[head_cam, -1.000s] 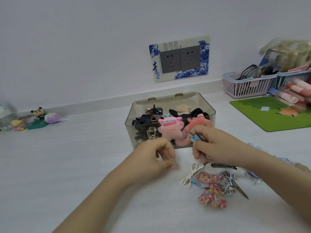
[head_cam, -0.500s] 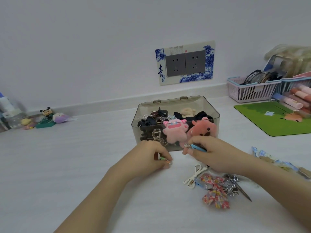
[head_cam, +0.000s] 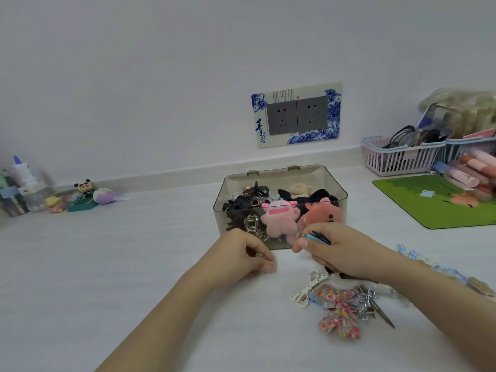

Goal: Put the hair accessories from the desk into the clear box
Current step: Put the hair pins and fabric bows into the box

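The clear box [head_cam: 281,174] stands open on the white desk, holding dark clips, scrunchies, a pink plush [head_cam: 279,216] and a salmon plush [head_cam: 322,213]. In front of its near wall, my left hand [head_cam: 243,255] pinches a small clip [head_cam: 264,257] against the desk. Beside it, my right hand [head_cam: 341,252] grips a few thin hair clips [head_cam: 315,237], one of them blue. A pile lies near my right wrist: a white bow clip [head_cam: 308,287], floral bows [head_cam: 339,311], silver bow pins [head_cam: 367,303]. A blue lace band [head_cam: 434,268] runs behind my right forearm.
A green mat [head_cam: 440,202] lies at the right, with pink and blue baskets [head_cam: 400,157] and tubes behind it. Small figurines [head_cam: 86,194] and a bottle [head_cam: 22,173] sit at the far left by the wall. A wall socket [head_cam: 296,115] is above the box.
Both hands have stayed in front of the box; my right hand has turned slightly with the clips, and my left fingers have closed lower on the desk. The camera tilted.
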